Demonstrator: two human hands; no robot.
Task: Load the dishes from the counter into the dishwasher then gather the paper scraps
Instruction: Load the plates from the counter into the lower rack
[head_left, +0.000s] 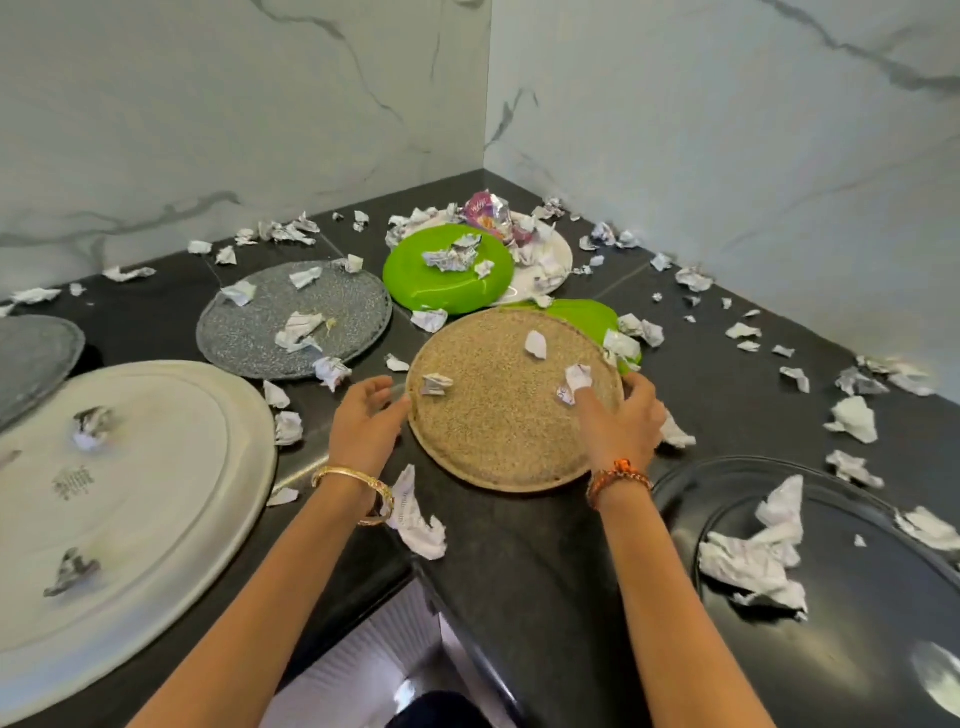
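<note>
A brown speckled plate (498, 421) lies face down on the black counter (519, 545) with three paper scraps (435, 384) on it. My right hand (623, 426) grips its right rim, the forefinger stretched over the top. My left hand (363, 421) is at its left rim, fingers apart, holding nothing. More plates lie around it: a green plate (447, 286), a second green plate (587, 314) partly under the brown one, a white plate (558, 260) at the back, a grey speckled plate (249, 332), a large white plate (156, 493) and a black plate (857, 613).
Crumpled paper scraps (854, 418) are strewn over the counter and the plates. A purple foil wrapper (488, 208) lies on the back plate. Another grey plate (31, 353) sits at far left. Marble walls (727, 156) close the corner. Below the counter edge something white (363, 654) shows.
</note>
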